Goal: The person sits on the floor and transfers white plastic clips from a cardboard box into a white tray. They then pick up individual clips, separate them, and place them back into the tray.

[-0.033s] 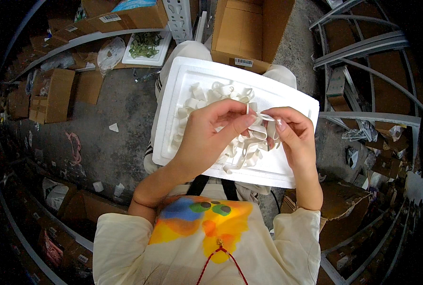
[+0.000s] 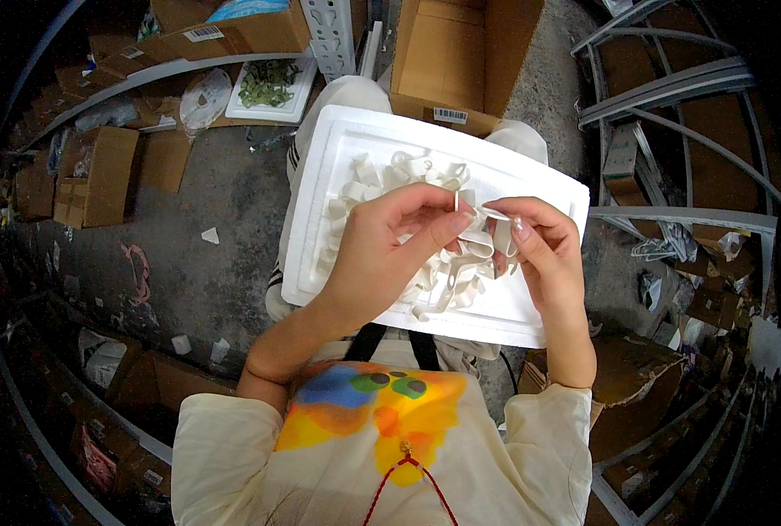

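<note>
A white foam tray (image 2: pixel 557 188) rests across my lap, holding a heap of curled white plastic-looking strips (image 2: pixel 369 171), some with holes near their ends. Above the heap, my left hand (image 2: pixel 390 250) pinches a white strip between thumb and index finger. Close by on the right, the thumb and index finger of my right hand (image 2: pixel 544 250) close on a white strip (image 2: pixel 496 214). Whether both hands grip one and the same strip I cannot tell. Parts of the heap are hidden beneath my hands.
Beyond my knees stands an open cardboard box (image 2: pixel 439 57). At the far left, another white tray (image 2: pixel 298 101) carries green pieces (image 2: pixel 269 83). Metal racks (image 2: pixel 662 92) with cartons flank me. A torn carton (image 2: pixel 640 377) sits at the near right; scraps lie on the floor (image 2: pixel 233 210).
My right thumb and the strip end at its fingertips have shifted very slightly. My left hand and the tray look the same.
</note>
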Available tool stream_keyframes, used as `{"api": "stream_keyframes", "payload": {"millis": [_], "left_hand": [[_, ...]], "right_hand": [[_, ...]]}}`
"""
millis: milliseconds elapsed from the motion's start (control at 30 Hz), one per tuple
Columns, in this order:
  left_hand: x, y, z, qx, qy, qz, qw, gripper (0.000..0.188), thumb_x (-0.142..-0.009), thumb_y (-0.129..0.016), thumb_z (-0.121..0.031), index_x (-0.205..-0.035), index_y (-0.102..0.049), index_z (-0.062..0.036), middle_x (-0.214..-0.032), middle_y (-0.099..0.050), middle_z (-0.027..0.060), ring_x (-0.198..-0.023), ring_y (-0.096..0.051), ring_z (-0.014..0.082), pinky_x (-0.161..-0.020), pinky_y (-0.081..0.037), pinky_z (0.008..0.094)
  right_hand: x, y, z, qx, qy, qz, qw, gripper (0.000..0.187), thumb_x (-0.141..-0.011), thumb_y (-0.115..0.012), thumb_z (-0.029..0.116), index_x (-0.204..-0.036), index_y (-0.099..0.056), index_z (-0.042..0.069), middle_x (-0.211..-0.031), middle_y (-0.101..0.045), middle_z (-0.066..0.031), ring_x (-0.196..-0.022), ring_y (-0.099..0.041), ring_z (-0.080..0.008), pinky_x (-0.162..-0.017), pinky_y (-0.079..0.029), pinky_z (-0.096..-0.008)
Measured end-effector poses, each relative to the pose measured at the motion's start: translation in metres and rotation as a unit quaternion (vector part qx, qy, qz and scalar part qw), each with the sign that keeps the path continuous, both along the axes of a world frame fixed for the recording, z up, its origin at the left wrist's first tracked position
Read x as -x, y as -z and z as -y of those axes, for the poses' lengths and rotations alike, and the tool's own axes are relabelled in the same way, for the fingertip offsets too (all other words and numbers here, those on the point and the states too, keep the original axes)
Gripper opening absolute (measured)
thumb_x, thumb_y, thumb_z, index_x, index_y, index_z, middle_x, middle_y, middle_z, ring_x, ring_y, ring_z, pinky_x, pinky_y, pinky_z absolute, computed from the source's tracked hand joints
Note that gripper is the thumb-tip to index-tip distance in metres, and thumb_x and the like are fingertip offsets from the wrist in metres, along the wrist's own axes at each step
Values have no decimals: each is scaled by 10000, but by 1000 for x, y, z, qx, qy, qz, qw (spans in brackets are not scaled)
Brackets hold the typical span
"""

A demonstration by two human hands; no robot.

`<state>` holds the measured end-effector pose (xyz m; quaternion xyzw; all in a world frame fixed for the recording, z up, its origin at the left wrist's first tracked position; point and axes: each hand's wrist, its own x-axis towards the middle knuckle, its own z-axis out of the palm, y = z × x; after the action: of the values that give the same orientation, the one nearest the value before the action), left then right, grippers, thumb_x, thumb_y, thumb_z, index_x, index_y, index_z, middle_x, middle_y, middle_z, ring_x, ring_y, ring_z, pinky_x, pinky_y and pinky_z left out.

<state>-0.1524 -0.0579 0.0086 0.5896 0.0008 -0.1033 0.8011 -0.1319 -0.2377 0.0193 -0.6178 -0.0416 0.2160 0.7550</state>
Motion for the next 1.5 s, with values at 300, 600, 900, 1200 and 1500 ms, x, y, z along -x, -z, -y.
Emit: {"api": "stream_keyframes", "payload": {"millis": [300, 600, 900, 1200, 1500], "left_hand": [[-2, -5, -3, 41, 3, -44, 998, 192, -804, -562, -89, -918, -532, 62, -821, -584, 74, -719, -562, 100, -649, -452, 201], [-7, -6, -4, 67, 13, -44, 997, 183, -815, -548, -83, -922, -527, 63, -822, -575, 73, -728, -562, 105, -668, -457, 208], [-5, -3, -4, 69, 9, -22, 997, 163, -814, -544, -75, -904, -531, 61, -810, -575, 71, -726, -562, 103, -660, -452, 206], [-4, -4, -4, 62, 12, -22, 998, 165, -808, -555, -83, -898, -540, 55, -811, -581, 78, -712, -562, 104, -652, -451, 203], [-3, -3, -3, 69, 16, -9, 997, 159, -812, -546, -76, -899, -539, 56, -828, -585, 86, -731, -568, 114, -666, -460, 209]], "right_hand": [[-4, 0, 3, -119, -13, -102, 988, 293, -790, -550, 92, -1055, -524, -28, -880, -591, -98, -692, -554, -121, -602, -455, -225], [-8, 4, 5, -176, -28, -94, 979, 358, -779, -568, 106, -1091, -444, -17, -895, -577, -103, -715, -534, -117, -616, -433, -218], [-5, 4, 1, -136, -4, -29, 990, 358, -784, -590, 188, -1054, -468, -13, -841, -586, -100, -671, -529, -106, -604, -428, -210], [-3, 5, 2, -148, -11, -30, 989, 346, -800, -569, 180, -1065, -468, -20, -859, -586, -103, -718, -549, -116, -609, -445, -217], [-2, 5, 3, -149, -9, -30, 988, 360, -793, -576, 167, -1081, -466, -19, -874, -588, -107, -740, -554, -117, -616, -447, -217]]}}
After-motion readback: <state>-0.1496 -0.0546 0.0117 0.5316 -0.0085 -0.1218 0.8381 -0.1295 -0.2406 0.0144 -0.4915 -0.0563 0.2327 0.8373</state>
